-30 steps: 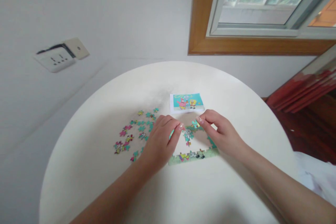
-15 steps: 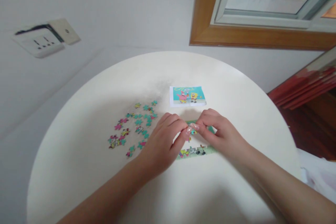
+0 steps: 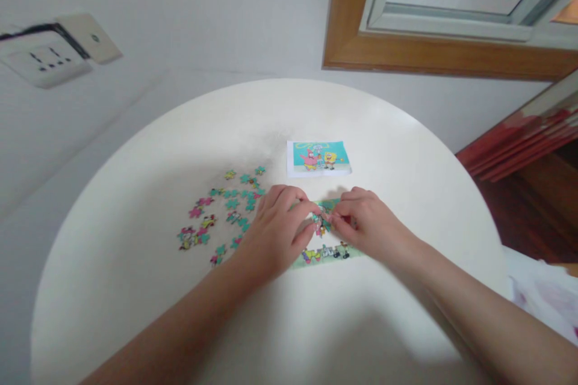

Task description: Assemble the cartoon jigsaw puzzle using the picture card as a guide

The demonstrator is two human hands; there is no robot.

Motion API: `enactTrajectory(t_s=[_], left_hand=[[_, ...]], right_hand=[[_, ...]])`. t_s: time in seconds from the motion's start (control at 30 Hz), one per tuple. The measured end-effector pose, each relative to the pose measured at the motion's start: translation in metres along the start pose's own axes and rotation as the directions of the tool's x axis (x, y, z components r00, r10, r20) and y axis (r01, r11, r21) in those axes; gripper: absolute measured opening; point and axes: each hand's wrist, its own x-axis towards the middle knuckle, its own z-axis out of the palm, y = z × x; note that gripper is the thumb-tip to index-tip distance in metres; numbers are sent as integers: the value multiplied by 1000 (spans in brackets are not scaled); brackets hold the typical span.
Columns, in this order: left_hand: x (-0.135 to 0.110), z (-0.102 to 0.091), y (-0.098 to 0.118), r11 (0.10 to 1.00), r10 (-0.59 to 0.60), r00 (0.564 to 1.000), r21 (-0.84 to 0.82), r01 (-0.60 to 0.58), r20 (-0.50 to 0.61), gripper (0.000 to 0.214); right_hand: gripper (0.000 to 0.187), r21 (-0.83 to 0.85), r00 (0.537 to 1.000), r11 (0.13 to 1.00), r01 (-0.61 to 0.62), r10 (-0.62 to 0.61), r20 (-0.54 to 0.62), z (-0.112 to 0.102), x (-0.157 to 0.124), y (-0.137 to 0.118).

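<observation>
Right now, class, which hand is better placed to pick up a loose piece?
Probably the left hand: the loose pieces lie beside it, while the right hand is farther off, over the puzzle.

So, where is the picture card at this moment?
In the head view, the picture card lies on the white table, beyond the partly built puzzle and right of the loose pieces.

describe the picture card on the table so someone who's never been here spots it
Find the white table, then look beyond the left hand and right hand, toward the wall. The picture card lies there: one whole rectangle with pink and yellow cartoon figures on turquoise and a white left margin, unlike the small loose puzzle pieces left of it.
</observation>
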Motion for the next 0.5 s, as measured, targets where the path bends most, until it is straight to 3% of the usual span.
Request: enactTrajectory(t_s=[0.5], left_hand=[[0,2,0,1000,-6,997,-17,7,83,18]], right_hand=[[32,-90,1000,996,-19,19,1,2,0,-5]])
